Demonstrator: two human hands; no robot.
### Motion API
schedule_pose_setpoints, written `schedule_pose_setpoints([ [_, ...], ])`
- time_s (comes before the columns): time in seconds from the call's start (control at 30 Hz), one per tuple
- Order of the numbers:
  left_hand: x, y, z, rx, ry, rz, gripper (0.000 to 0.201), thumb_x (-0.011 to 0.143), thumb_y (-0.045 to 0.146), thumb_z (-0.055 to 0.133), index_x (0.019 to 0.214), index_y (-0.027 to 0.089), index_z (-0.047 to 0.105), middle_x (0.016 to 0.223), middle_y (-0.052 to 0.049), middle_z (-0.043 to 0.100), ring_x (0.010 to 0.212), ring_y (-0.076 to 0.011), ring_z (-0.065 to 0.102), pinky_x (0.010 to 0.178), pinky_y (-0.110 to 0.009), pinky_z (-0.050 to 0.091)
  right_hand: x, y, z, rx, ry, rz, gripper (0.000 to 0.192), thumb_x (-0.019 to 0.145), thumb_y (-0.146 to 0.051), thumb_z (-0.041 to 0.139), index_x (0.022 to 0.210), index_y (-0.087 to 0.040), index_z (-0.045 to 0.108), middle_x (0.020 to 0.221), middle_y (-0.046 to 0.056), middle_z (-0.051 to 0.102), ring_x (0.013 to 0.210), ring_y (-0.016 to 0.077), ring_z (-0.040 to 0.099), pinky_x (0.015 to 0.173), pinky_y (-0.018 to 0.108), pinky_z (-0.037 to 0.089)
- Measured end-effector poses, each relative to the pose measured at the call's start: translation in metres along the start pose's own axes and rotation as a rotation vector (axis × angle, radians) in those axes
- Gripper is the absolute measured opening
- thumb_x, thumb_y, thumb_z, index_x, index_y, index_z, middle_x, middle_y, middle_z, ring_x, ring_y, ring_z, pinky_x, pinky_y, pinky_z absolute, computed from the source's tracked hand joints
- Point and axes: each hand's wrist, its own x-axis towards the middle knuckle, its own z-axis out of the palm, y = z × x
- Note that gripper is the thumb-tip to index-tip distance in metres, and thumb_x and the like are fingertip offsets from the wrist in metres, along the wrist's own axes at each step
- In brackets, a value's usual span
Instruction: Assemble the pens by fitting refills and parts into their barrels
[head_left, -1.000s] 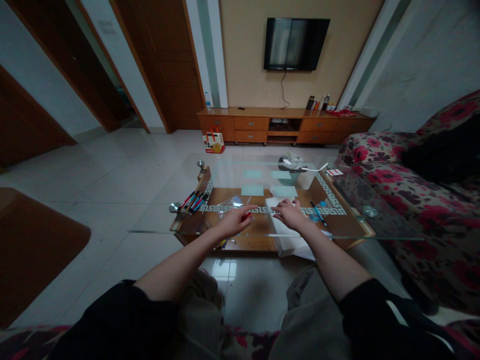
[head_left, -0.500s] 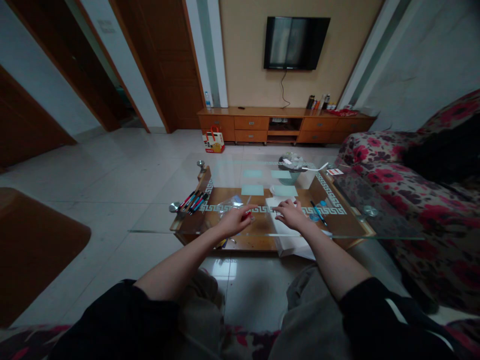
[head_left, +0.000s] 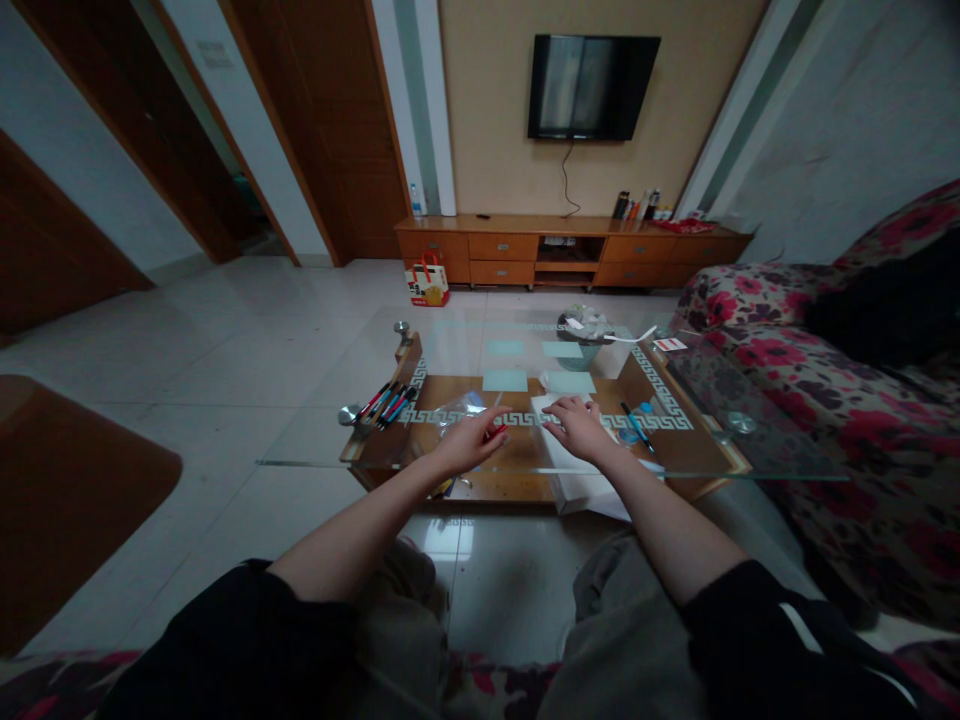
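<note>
Head view: left hand (head_left: 466, 441) rests on glass table (head_left: 315, 440), fingers curled round a small red item (head_left: 495, 431), beside clear plastic bag (head_left: 459, 410). Right hand (head_left: 577, 427) lies flat, fingers spread, on white paper (head_left: 581, 485); pens (head_left: 386, 403) far left.

- You are seated in the living room of a home.
- A flat-screen television (head_left: 593, 87) hangs on the beige far wall, its cable trailing down to a long wooden media cabinet (head_left: 570, 248) with drawers.
- Bottles (head_left: 637, 205) and small household items stand on the cabinet top.
- A floral-patterned sofa (head_left: 840, 400) runs along your right side.
- A glass-topped coffee table (head_left: 420, 440) with a wooden lower shelf stands directly in front of you.
- The floor (head_left: 247, 340) is glossy pale tile; wooden doors (head_left: 330, 130) open off the left side.
- A paper shopping bag (head_left: 428, 281) sits on the floor by the cabinet.
</note>
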Motion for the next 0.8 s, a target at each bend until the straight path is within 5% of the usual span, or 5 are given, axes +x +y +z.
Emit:
schedule_pose_setpoints([
  [0.17, 0.001, 0.002, 0.002, -0.054, -0.024, 0.01, 0.05, 0.091, 0.037, 0.06, 0.138, 0.024, 0.05, 0.079, 0.0, 0.066, 0.065, -0.014, 0.06, 0.062, -0.022, 0.041, -0.001, -0.036, -0.004, 0.441, 0.04, -0.036, 0.029, 0.1, -0.039, 0.049, 0.105, -0.02, 0.071, 0.104, 0.008, 0.07, 0.098, 0.0216, 0.06, 0.087, 0.034, 0.039],
  [0.4, 0.002, 0.007, 0.003, -0.109, -0.066, 0.049, 0.055, 0.087, 0.036, 0.066, 0.138, 0.022, 0.049, 0.083, -0.001, 0.069, 0.071, -0.0157, 0.064, 0.067, -0.024, 0.045, 0.002, -0.064, 0.017, 0.903, 0.002, 0.036, 0.02, 0.088, -0.036, 0.064, 0.087, -0.018, 0.072, 0.084, 0.002, 0.071, 0.078, 0.0166, 0.063, 0.072, 0.026, 0.045],
  [0.63, 0.005, 0.002, 0.001, -0.159, 0.095, -0.023, 0.052, 0.084, 0.039, 0.069, 0.131, 0.022, 0.054, 0.083, -0.001, 0.069, 0.074, -0.0165, 0.064, 0.07, -0.027, 0.047, 0.005, -0.064, 0.02, 1.482, -0.066, 0.502, 0.009, 0.081, -0.021, 0.066, 0.088, -0.015, 0.067, 0.075, 0.003, 0.071, 0.061, 0.0115, 0.06, 0.051, 0.019, 0.04],
  [0.8, 0.01, 0.002, 0.002, -0.472, 0.199, -0.115, 0.055, 0.085, 0.038, 0.068, 0.132, 0.017, 0.049, 0.081, -0.002, 0.067, 0.072, -0.0153, 0.065, 0.068, -0.027, 0.05, 0.004, -0.064, 0.016, 1.831, -0.163, 0.638, 0.009, 0.081, -0.013, 0.066, 0.09, -0.015, 0.066, 0.083, 0.006, 0.073, 0.063, 0.0101, 0.063, 0.047, 0.016, 0.042],
])
